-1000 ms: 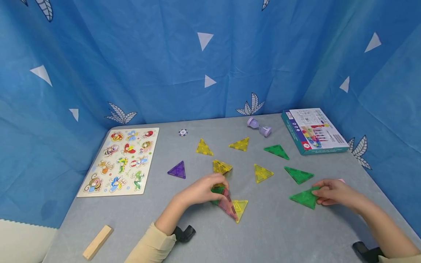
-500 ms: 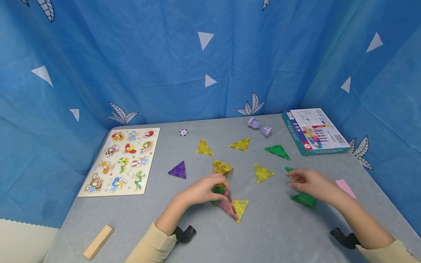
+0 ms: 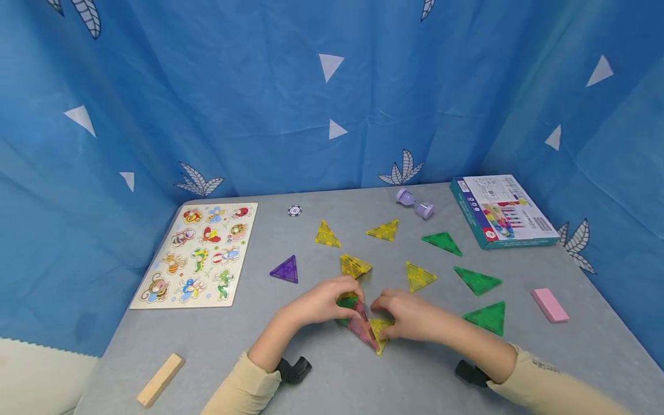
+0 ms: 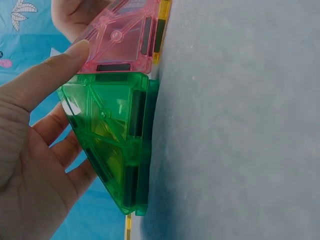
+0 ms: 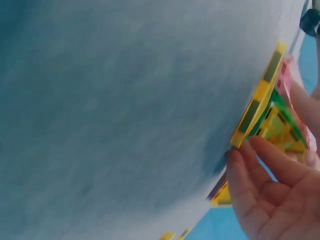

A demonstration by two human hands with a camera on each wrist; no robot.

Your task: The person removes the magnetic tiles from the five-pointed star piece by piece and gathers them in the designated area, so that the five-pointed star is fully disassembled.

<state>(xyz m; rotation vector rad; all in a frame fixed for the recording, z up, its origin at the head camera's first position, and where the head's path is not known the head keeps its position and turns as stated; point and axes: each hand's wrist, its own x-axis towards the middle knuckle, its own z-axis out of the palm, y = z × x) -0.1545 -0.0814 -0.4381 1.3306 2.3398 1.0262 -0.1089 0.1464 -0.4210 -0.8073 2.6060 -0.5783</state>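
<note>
My left hand [image 3: 323, 302] holds a small standing build of see-through triangular magnetic tiles. Its thumb lies against the pink tile [image 4: 117, 37]; the other fingers reach behind. A green tile [image 4: 110, 117] adjoins the pink one, with yellow showing through it. Close by on the right, my right hand [image 3: 412, 317] has bent fingers at the corner of a yellow tile [image 5: 257, 107], pinching it beside the pink tile's base. Part of that yellow tile is hidden by the hand in the head view. Behind the hands sits a folded yellow piece [image 3: 355, 266].
Loose yellow tiles [image 3: 419, 276], several green tiles [image 3: 477, 280] and a purple tile [image 3: 285, 269] lie around. Farther off are an insect puzzle board [image 3: 194, 253], a wooden block [image 3: 161, 380], a pink block [image 3: 550, 305], an hourglass [image 3: 415, 203], a box [image 3: 503, 210] and a chip [image 3: 294, 211].
The right hand has left the green tiles and moved left to the yellow tile by the build. The pink block is uncovered. My left hand keeps its hold on the build.
</note>
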